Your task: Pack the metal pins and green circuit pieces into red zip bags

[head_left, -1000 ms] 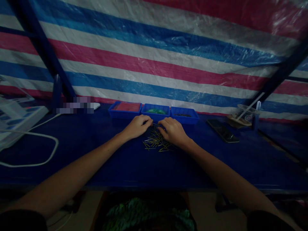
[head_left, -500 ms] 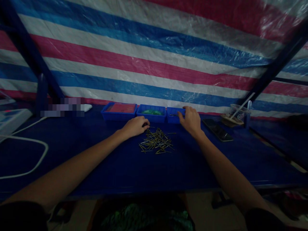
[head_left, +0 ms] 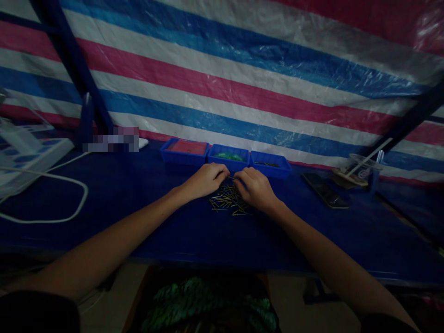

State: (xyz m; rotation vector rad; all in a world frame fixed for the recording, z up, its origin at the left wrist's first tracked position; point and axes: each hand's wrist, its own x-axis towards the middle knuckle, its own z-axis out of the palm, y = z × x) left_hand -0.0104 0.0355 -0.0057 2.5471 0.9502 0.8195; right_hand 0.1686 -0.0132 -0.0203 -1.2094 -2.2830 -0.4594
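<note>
Presently, both hands rested at the far edge of a pile of thin metal pins (head_left: 227, 203) scattered on the blue surface (head_left: 138, 194). The left hand (head_left: 207, 179) and right hand (head_left: 252, 187) were curled, fingertips meeting on a single pin (head_left: 232, 178) pinched between them. Three blue trays (head_left: 225, 156) stood just beyond, a phone (head_left: 324, 196) lay well to the right.

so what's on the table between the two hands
In the head view, the pile of thin pins lies between the left hand and right hand, on the blue table.
</note>
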